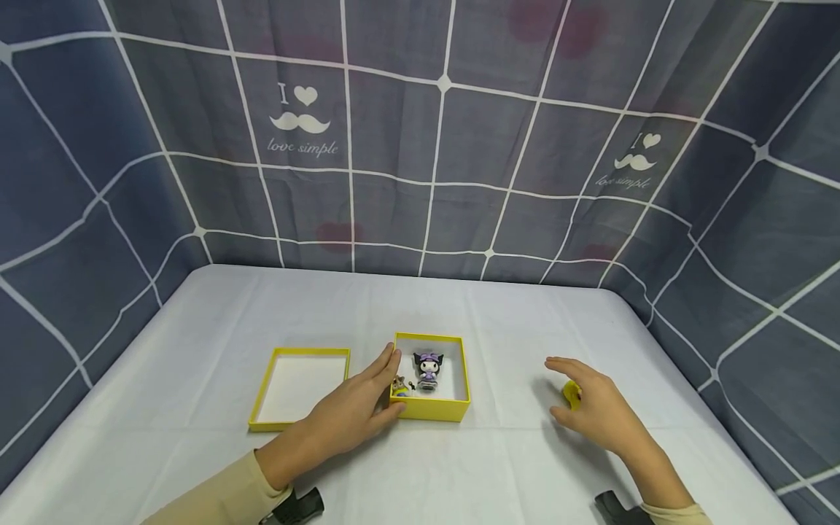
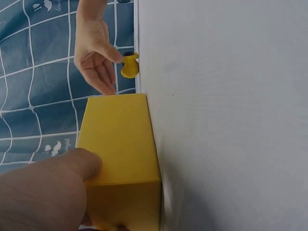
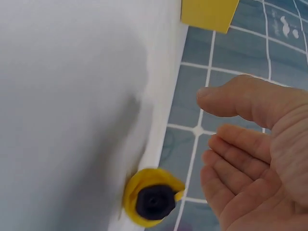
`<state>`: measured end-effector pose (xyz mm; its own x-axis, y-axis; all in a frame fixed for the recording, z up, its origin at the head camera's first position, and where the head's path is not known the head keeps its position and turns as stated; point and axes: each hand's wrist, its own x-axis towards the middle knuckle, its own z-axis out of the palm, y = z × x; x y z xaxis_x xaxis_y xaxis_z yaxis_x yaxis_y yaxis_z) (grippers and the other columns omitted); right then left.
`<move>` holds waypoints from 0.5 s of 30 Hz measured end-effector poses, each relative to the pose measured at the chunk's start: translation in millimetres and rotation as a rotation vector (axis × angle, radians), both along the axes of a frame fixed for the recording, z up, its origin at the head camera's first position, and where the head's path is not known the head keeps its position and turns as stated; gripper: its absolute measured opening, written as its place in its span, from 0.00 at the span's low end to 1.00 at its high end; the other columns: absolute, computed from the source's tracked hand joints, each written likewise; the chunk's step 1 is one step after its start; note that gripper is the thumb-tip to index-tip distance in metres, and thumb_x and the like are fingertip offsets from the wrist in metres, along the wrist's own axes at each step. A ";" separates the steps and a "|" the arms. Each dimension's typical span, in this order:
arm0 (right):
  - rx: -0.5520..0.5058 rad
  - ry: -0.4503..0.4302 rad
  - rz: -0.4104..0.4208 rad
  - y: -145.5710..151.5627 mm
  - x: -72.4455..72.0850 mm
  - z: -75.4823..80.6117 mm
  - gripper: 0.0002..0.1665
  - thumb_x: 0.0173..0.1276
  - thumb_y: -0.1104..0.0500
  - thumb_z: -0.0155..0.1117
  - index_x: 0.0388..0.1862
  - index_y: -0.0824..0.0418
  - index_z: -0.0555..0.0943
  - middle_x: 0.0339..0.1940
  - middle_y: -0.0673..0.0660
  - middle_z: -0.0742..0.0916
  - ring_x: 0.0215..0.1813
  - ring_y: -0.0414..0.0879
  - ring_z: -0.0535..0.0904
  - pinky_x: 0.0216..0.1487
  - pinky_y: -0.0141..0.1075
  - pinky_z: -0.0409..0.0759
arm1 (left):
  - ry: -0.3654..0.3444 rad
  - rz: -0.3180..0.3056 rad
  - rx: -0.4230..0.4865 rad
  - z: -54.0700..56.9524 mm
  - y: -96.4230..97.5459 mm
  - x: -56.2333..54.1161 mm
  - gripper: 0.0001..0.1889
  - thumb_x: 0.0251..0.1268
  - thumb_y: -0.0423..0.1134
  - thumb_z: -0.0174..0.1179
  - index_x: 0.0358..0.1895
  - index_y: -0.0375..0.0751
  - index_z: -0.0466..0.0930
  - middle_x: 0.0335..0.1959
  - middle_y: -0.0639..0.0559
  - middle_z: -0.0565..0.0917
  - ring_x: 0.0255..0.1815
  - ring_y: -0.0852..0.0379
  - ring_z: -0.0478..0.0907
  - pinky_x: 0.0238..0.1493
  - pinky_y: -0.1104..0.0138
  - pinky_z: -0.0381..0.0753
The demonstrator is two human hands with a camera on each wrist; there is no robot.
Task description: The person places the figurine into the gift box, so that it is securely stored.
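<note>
Grey curtain | left print: "I", heart, moustache, "love simple" | right print: same

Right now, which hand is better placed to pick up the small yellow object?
Probably the right hand: empty and close beside the small yellow object, while the left hand holds the yellow box.

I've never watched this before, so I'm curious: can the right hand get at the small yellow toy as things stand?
Probably yes: the right hand is open and empty beside the small yellow toy, and nothing shows between them. The yellow box, with the left hand on it, stands well aside.
</note>
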<state>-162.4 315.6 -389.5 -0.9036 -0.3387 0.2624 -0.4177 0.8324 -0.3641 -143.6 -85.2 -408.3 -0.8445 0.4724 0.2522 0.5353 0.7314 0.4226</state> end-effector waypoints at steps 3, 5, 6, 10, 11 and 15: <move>0.002 -0.006 -0.014 6.2 0.0 -2.7 0.43 0.47 0.63 0.78 0.65 0.58 0.74 0.62 0.53 0.79 0.55 0.52 0.76 0.56 0.53 0.73 | -0.007 0.002 -0.004 0.6 0.3 0.0 0.41 0.69 0.55 0.57 0.76 0.35 0.54 0.77 0.42 0.52 0.71 0.50 0.61 0.62 0.56 0.71; -0.001 -0.013 -0.024 9.7 -0.1 -3.8 0.43 0.47 0.64 0.79 0.65 0.59 0.75 0.60 0.52 0.80 0.48 0.50 0.76 0.54 0.52 0.74 | -0.005 0.004 -0.009 1.0 0.5 -0.1 0.41 0.69 0.55 0.57 0.76 0.35 0.54 0.77 0.41 0.52 0.71 0.50 0.61 0.62 0.56 0.71; -0.006 -0.019 -0.030 11.3 -0.1 -4.0 0.43 0.46 0.64 0.79 0.65 0.59 0.75 0.59 0.53 0.80 0.46 0.50 0.75 0.53 0.52 0.74 | -0.003 0.005 -0.010 1.0 0.5 -0.2 0.41 0.69 0.55 0.58 0.76 0.34 0.54 0.77 0.41 0.53 0.71 0.50 0.62 0.62 0.56 0.71; -0.031 -0.064 -0.052 18.0 0.0 -5.2 0.44 0.46 0.65 0.79 0.65 0.60 0.75 0.56 0.53 0.80 0.48 0.51 0.75 0.55 0.55 0.73 | 0.003 0.005 -0.008 1.3 0.6 0.0 0.41 0.69 0.55 0.58 0.76 0.34 0.54 0.77 0.40 0.53 0.70 0.50 0.62 0.62 0.56 0.71; -0.037 -0.073 -0.056 19.5 0.1 -5.5 0.44 0.46 0.65 0.79 0.65 0.60 0.74 0.54 0.53 0.81 0.49 0.52 0.75 0.55 0.56 0.72 | 0.002 0.004 -0.006 1.2 0.6 0.0 0.41 0.69 0.55 0.58 0.76 0.34 0.54 0.77 0.40 0.54 0.70 0.50 0.62 0.62 0.56 0.71; -0.048 -0.085 -0.066 24.5 0.5 -5.5 0.44 0.47 0.65 0.79 0.66 0.60 0.74 0.56 0.55 0.81 0.56 0.58 0.76 0.56 0.59 0.71 | 0.004 0.000 0.000 0.5 0.5 0.3 0.41 0.69 0.54 0.58 0.76 0.34 0.54 0.77 0.40 0.54 0.70 0.49 0.63 0.62 0.55 0.71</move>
